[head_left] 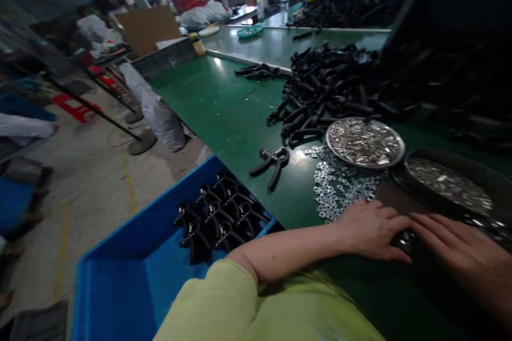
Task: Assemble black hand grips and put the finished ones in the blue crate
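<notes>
My left hand [370, 229] reaches across the table's right side, its fingers bent and thumb lowered. My right hand [468, 250] meets it at the fingertips, fingers close together and pointing left. A shiny metal bit glints between the hands; its kind is hidden by fingers and shadow. Just beyond my left hand lie many small metal nut-like pieces [330, 189]. Behind them stands a round metal bowl [401, 157] full of short silvery pins. A darker bowl [416, 153] of small metal parts is near my right hand. One black spring clamp [276, 162] lies alone on the green table.
A blue bin [108, 240] at the table's left edge holds several black clamps [218, 216]. Black handle pieces [320, 90] are heaped behind the bowls. A large dark shape [460, 26] looms at upper right. A grey sack [160, 112] and metal stands occupy the floor at left.
</notes>
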`<state>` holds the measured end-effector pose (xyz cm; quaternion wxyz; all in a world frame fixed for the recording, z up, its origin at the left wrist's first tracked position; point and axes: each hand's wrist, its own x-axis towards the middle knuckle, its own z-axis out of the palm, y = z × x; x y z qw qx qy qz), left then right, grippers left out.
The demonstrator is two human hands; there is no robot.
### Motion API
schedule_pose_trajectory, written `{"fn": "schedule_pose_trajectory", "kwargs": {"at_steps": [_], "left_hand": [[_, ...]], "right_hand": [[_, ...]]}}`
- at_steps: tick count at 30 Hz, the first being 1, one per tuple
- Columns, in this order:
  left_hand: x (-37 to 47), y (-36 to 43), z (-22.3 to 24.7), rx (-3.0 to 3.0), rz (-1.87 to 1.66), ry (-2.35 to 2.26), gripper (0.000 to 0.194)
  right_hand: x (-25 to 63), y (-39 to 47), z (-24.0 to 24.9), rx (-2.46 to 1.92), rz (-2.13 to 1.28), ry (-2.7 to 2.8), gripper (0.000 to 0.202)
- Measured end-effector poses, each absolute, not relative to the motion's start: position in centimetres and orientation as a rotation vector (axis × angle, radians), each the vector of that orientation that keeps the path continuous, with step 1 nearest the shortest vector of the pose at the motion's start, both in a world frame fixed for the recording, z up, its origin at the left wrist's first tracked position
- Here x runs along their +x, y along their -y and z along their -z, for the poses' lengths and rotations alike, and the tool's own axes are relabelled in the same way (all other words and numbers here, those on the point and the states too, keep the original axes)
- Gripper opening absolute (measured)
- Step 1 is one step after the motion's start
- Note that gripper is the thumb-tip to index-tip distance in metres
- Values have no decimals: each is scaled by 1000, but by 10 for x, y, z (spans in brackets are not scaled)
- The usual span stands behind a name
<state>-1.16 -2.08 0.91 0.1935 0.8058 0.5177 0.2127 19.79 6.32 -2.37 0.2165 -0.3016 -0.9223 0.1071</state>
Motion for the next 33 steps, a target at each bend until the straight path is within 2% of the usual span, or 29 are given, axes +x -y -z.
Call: {"fn": "schedule_pose_trajectory", "kwargs": {"at_steps": [3,7,10,14,19,23,30,33], "left_hand": [[-7,27,-5,2320,-607,-1526,56],[-1,22,1,2228,-563,-1655,53],[4,19,2,2219,-554,-1704,53],[6,18,1,2245,-558,-1698,49],[7,18,-1,2238,-558,-1726,48],[9,19,-3,2218,-536,-1728,50],[9,19,-2,2195,-542,-1726,50],[9,18,-2,2207,-547,-1721,50]], "right_hand": [[209,-50,5,-849,-87,2747,37],[250,-18,-3,-1410,65,2566,35],[293,11,10,-1682,6,2480,41],[320,33,23,-1798,-52,2379,37],[291,28,-11,-1912,-96,2254,33],[249,22,-46,-1709,-318,2077,36],[212,18,-49,-1507,-274,2351,35],[213,20,-51,-1482,-148,2165,37]]}}
